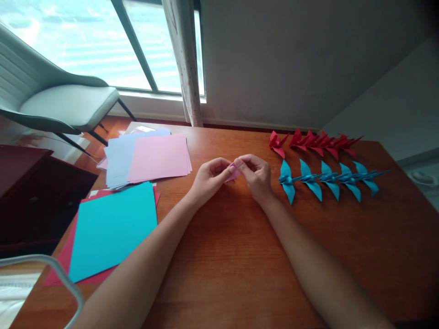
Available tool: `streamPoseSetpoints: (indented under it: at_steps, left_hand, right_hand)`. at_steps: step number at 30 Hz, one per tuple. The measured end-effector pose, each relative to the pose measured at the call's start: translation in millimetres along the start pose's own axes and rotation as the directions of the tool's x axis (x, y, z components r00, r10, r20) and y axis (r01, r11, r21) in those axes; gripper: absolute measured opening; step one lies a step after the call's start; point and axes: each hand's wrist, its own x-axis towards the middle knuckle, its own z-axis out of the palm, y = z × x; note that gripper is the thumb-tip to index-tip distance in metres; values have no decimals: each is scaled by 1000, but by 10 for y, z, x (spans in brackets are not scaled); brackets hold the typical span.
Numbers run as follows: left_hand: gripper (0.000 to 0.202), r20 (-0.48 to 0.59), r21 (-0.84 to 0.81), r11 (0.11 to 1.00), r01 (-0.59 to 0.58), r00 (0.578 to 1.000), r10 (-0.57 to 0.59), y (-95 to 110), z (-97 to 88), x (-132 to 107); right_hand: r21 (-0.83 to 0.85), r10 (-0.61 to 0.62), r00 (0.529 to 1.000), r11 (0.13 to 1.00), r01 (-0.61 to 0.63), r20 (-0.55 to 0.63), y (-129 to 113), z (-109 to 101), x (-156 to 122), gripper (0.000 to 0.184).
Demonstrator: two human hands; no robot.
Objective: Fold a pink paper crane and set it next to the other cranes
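Both my hands meet over the middle of the wooden table (240, 256), pinching a small folded piece of pink paper (233, 174). My left hand (211, 176) grips its left side with closed fingers. My right hand (255, 176) holds the right side, fingers curled over it. Most of the pink piece is hidden between my fingertips. To the right lie a row of several blue folded paper cranes (329, 179) and, behind them, a row of several red cranes (313, 141).
On the left of the table lie flat sheets: a pink sheet (159, 157) on pale blue ones (118, 157), and a turquoise sheet (111, 230) over red ones. A grey chair (65, 107) stands by the window at the far left. A dark cabinet (37, 192) is beside the table.
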Motion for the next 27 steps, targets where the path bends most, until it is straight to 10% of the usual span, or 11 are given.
streamPoseSetpoints:
  at_steps: [27]
  left_hand:
    - [49,-119,175,984,31,993,-10,-15,-20,19]
  right_hand:
    - [140,82,991,988,-67,-101,-3,33,30,27]
